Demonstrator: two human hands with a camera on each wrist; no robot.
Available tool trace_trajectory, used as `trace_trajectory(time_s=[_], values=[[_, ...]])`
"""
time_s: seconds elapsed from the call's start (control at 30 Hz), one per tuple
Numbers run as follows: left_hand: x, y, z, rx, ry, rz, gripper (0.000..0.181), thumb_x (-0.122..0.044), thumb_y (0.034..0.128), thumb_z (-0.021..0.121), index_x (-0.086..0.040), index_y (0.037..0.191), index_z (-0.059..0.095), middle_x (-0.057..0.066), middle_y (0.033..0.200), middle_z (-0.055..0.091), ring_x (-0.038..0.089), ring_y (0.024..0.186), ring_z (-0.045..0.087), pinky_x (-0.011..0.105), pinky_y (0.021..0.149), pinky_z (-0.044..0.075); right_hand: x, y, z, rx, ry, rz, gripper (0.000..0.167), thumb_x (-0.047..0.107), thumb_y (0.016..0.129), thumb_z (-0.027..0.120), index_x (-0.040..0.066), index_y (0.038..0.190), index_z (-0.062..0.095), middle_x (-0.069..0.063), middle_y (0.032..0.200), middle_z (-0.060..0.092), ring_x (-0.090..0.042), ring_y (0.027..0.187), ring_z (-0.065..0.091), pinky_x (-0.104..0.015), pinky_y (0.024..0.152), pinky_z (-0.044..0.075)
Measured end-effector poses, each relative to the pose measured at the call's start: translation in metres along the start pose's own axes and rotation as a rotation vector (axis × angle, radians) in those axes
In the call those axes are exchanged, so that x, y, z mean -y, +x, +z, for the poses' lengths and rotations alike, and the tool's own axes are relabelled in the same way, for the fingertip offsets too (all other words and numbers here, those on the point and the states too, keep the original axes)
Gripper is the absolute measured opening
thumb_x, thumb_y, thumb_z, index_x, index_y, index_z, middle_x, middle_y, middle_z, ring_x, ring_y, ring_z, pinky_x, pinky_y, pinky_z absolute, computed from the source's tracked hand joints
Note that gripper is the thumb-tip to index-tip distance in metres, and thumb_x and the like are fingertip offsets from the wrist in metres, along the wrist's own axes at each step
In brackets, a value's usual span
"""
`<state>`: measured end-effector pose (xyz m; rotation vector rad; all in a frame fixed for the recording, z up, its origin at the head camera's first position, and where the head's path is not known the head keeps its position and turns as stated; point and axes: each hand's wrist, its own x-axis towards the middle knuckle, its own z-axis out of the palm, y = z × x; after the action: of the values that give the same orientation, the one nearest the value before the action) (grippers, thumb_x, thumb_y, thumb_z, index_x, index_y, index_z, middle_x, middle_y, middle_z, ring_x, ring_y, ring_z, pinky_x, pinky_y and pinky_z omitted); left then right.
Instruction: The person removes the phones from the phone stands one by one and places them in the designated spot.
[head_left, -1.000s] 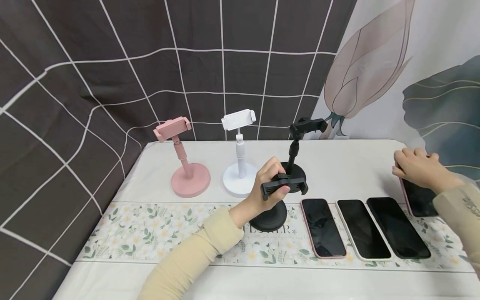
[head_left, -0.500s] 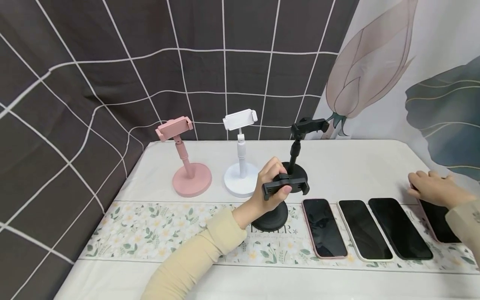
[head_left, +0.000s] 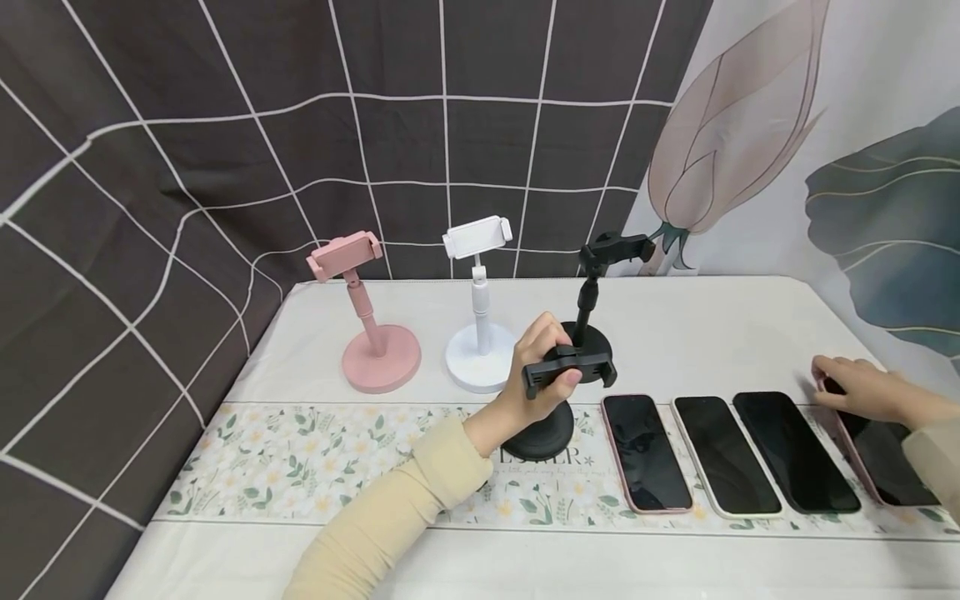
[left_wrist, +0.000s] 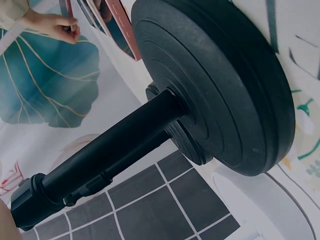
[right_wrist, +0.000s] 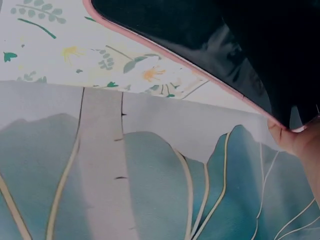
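Note:
My left hand grips the upper part of a black phone stand, just below its clamp. Its post and round base fill much of the left wrist view. Over at the right, my right hand holds the far end of a pink-edged phone, with the thumb at its left side. That phone lies screen up at the right end of a row. In the right wrist view, fingers touch the pink rim at one end of the phone, while most of the hand is out of frame.
Behind stand a pink phone stand, a white one and another black one. A pink-edged phone, a white-edged phone and a black phone lie side by side on the floral strip.
My right hand has brought the pink-edged phone nearer and to the right, alongside the black phone. Its screen shows more. The left hand and its stand have stayed in place.

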<state>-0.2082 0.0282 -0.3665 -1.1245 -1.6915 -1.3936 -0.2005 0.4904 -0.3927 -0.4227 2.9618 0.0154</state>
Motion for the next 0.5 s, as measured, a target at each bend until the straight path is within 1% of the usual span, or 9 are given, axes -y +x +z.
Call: trace_trajectory(time_s=[0.07,0.13,0.23,0.33,0.37,0.43,0.5], values=[[0.0,0.0,0.0,-0.001,0.001,-0.001,0.054,-0.057,0.0922,0.028,-0.007,0.077,0.042,0.008,0.073,0.042,0.017,0.064,0.041,0.021,0.058,0.038,-0.002,-0.001,0.005,-0.081,0.004,-0.067,0.029,0.01,0.075,0.074,0.01,0.082,0.046,0.004,0.073,0.044,-0.004,0.064,0.036,-0.028,0.056,0.033],[0.0,0.0,0.0,-0.002,0.0,-0.001,0.054,-0.057,0.0922,0.028,-0.007,0.077,0.042,0.008,0.073,0.042,0.017,0.064,0.041,0.021,0.057,0.038,-0.005,-0.002,0.009,-0.161,0.007,-0.118,0.032,0.007,0.069,0.078,0.01,0.08,0.047,0.006,0.073,0.045,0.003,0.063,0.033,-0.024,0.055,0.033],[0.001,0.0,0.001,-0.008,-0.007,-0.002,0.054,-0.057,0.0923,0.028,-0.007,0.077,0.042,0.008,0.073,0.042,0.017,0.064,0.042,0.022,0.057,0.038,-0.005,-0.001,0.012,-0.236,0.034,-0.157,0.034,0.003,0.064,0.079,0.012,0.077,0.049,0.008,0.074,0.047,0.009,0.067,0.035,-0.023,0.055,0.037],[0.0,0.0,0.0,-0.012,-0.017,-0.003,0.053,-0.057,0.0923,0.028,-0.007,0.078,0.042,0.009,0.074,0.043,0.018,0.065,0.043,0.023,0.058,0.038,-0.002,0.001,0.016,-0.267,0.064,-0.16,0.032,0.0,0.063,0.078,0.014,0.075,0.051,0.006,0.077,0.05,0.009,0.071,0.039,-0.024,0.058,0.04],[0.0,0.001,0.0,-0.013,-0.02,-0.003,0.053,-0.057,0.0924,0.029,-0.007,0.078,0.042,0.009,0.074,0.043,0.019,0.066,0.043,0.023,0.058,0.039,0.0,0.0,0.017,-0.266,0.073,-0.16,0.032,0.0,0.063,0.077,0.014,0.075,0.052,0.004,0.078,0.051,0.006,0.073,0.042,-0.026,0.058,0.041],[-0.001,0.001,0.0,-0.014,-0.024,-0.004,0.053,-0.056,0.0924,0.029,-0.007,0.078,0.042,0.01,0.075,0.043,0.019,0.067,0.043,0.024,0.058,0.039,0.003,-0.001,0.02,-0.257,0.079,-0.136,0.031,0.0,0.064,0.077,0.016,0.074,0.052,0.003,0.079,0.052,0.003,0.074,0.044,-0.027,0.059,0.04],[-0.002,0.0,0.0,-0.013,-0.026,-0.008,0.053,-0.056,0.0926,0.029,-0.007,0.079,0.042,0.01,0.076,0.044,0.019,0.067,0.043,0.024,0.059,0.039,0.006,-0.003,0.023,-0.221,0.091,-0.108,0.028,0.002,0.066,0.076,0.015,0.075,0.052,0.0,0.079,0.052,-0.004,0.073,0.044,-0.029,0.06,0.039]])
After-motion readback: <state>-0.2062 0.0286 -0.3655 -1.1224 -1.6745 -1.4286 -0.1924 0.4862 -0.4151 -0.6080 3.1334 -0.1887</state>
